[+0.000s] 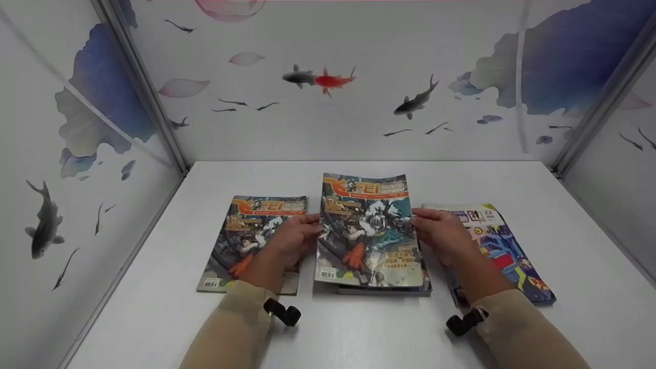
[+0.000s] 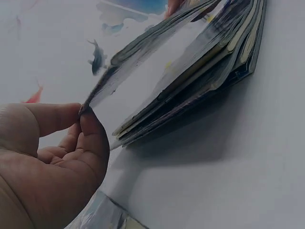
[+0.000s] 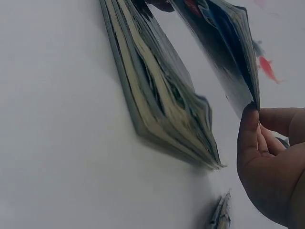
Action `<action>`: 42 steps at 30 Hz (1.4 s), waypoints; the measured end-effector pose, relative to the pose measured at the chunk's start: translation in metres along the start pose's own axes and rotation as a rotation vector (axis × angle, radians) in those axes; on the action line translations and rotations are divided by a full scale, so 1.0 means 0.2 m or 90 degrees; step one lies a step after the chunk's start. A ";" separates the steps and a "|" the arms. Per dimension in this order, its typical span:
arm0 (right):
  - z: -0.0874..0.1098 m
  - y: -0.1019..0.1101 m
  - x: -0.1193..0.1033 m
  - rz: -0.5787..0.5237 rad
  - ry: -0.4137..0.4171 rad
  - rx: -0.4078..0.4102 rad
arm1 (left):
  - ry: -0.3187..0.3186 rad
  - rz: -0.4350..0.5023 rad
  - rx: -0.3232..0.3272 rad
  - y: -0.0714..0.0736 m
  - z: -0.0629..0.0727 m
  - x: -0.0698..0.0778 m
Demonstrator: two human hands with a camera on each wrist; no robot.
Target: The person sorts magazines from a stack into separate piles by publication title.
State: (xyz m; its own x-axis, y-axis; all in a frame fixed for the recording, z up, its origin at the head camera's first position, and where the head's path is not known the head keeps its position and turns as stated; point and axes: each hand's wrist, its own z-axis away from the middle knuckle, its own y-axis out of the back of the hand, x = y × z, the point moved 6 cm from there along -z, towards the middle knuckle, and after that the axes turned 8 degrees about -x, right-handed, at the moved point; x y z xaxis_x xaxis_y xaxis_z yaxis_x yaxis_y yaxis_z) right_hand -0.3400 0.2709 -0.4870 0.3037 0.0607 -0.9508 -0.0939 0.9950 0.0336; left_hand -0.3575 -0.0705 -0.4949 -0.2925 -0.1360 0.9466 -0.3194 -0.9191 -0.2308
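A magazine (image 1: pixel 371 233) with an orange title and a figure on its cover is held between both hands, raised over a stack of magazines (image 1: pixel 384 292) in the middle of the table. My left hand (image 1: pixel 291 238) pinches its left edge between thumb and fingers. On the opposite side, my right hand (image 1: pixel 446 236) pinches the right edge. Both wrist views show a gap between the raised magazine (image 2: pixel 143 43) and the stack (image 3: pixel 152 95) beneath it.
Left of the stack lies another magazine (image 1: pixel 220 261) with the same cover, partly behind the left forearm. A colourful magazine (image 1: pixel 512 256) lies at the right, partly covered by the right arm. White panels (image 1: pixel 359 133) with painted fish enclose the white table (image 1: pixel 348 338).
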 end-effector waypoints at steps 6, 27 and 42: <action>-0.01 -0.10 -0.03 -0.016 0.014 0.007 | -0.002 -0.030 0.018 0.10 0.05 0.01; -0.08 -0.72 -0.10 -0.066 0.042 -0.025 | 0.003 -0.067 0.088 0.63 0.34 0.09; -0.12 -1.10 -0.05 -0.120 0.013 -0.061 | 0.014 -0.046 0.144 0.95 0.51 0.12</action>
State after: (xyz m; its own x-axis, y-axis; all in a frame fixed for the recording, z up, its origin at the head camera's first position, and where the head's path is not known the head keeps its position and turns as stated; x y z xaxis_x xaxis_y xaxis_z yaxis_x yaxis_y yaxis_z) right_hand -0.3447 0.0496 -0.4913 0.3059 -0.1279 -0.9434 -0.1274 0.9765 -0.1737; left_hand -0.3338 -0.2862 -0.4925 -0.2964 -0.0603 0.9531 -0.1310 -0.9860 -0.1031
